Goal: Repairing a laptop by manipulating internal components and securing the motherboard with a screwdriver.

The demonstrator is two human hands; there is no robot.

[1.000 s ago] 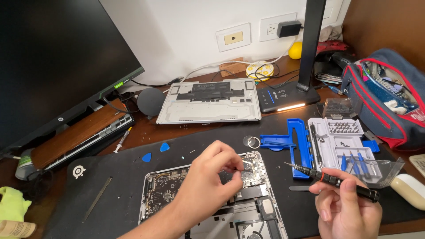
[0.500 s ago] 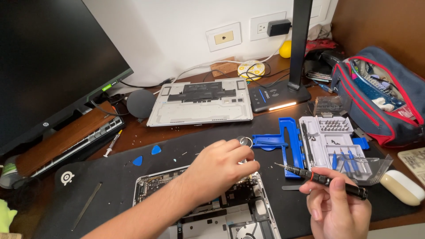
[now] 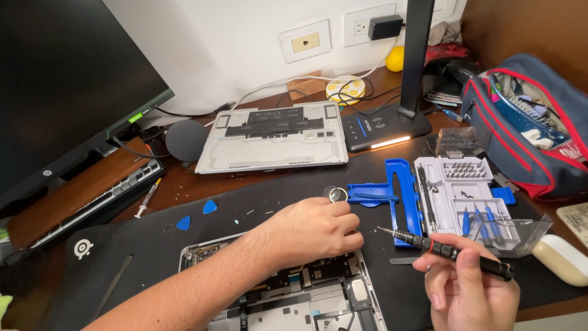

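Left hand [image 3: 315, 230] has slid off the opened laptop [image 3: 288, 294] toward the small metal ring [image 3: 335, 195] just beyond its knuckles — fingers curled, whether they pinch anything I cannot tell. Right hand [image 3: 471, 294] grips the precision screwdriver [image 3: 447, 250] near the desk's front edge — tip aimed left at those knuckles.

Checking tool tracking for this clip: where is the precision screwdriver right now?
In the head view, the precision screwdriver is lower right, held in the right hand, its tip pointing left toward the left hand, just below the open bit kit.
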